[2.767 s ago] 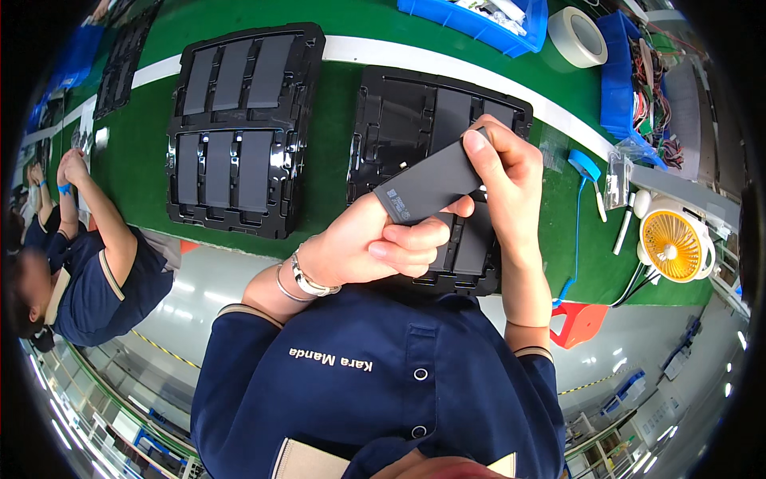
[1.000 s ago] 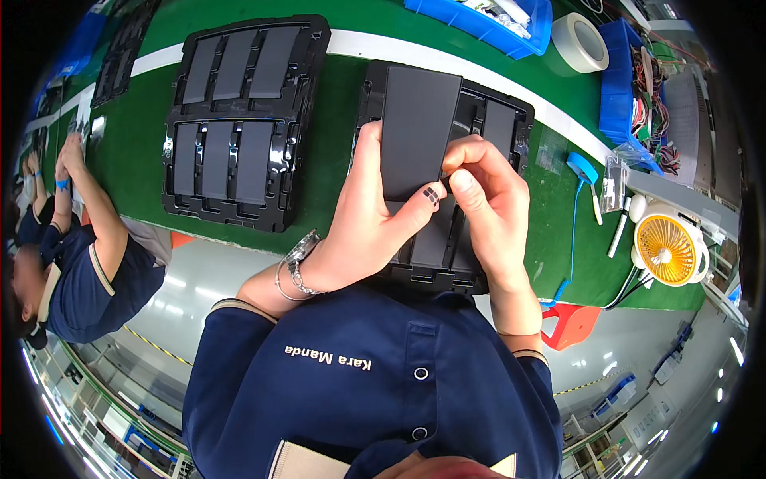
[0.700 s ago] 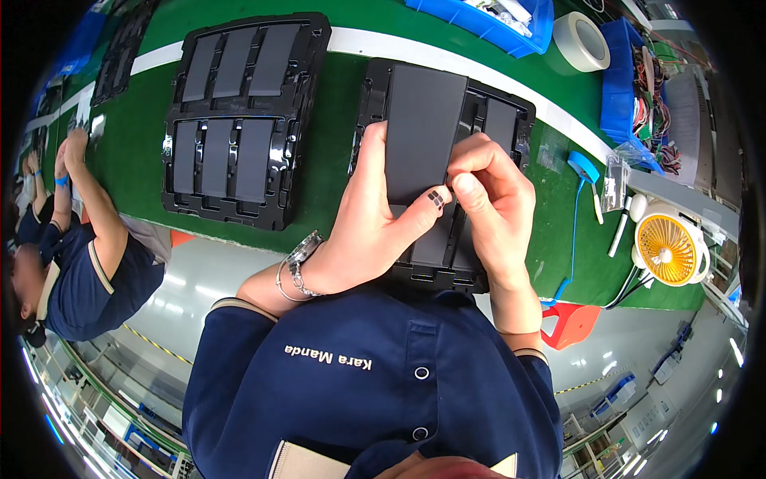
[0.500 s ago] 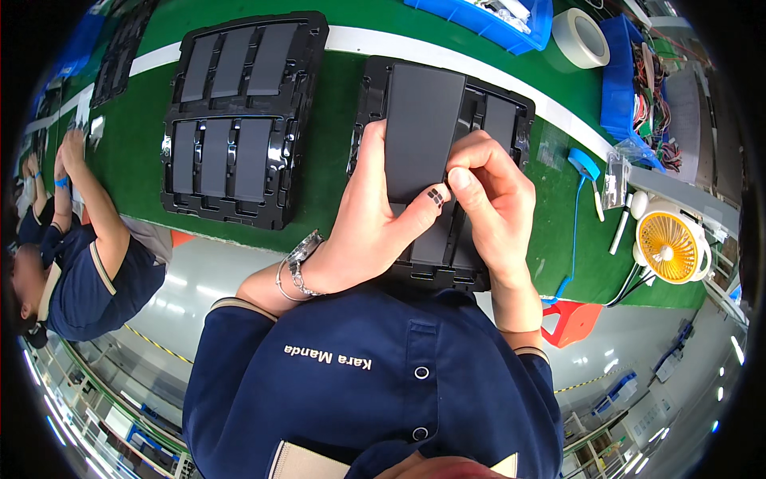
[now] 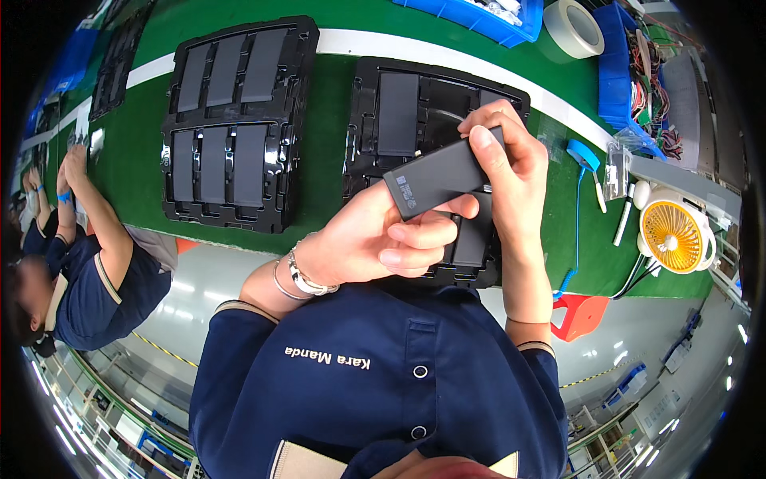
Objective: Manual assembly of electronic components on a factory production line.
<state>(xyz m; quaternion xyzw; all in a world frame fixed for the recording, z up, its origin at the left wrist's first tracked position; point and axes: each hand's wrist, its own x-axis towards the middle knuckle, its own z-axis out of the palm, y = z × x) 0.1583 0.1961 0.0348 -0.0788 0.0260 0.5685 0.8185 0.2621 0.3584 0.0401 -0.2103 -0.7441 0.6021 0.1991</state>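
Observation:
A flat black power bank (image 5: 439, 177) with small pale print at one end is held tilted above a black moulded tray (image 5: 364, 104). My right hand (image 5: 511, 160) grips its right end, thumb on top. My left hand (image 5: 399, 235) holds the left end, its fingers curled along the lower edge and its thumb mostly hidden behind. In the tray beneath, a similar black piece (image 5: 397, 113) lies in the far left slot. The far middle slot is bare. Other pieces show partly around my hands.
A second black tray (image 5: 299, 88) with several dark pieces stands to the left on the green table (image 5: 335, 72). Far right are a tape roll (image 5: 576, 29), a blue bin (image 5: 614, 64) of wires, a blue-handled tool (image 5: 583, 156) and a yellow fan (image 5: 670, 237). A co-worker (image 5: 96, 255) works at far left.
The power bank has turned from upright to a slanted, nearly crosswise position, now showing a printed face. My right hand has shifted onto its right end; my left fingers have curled below it.

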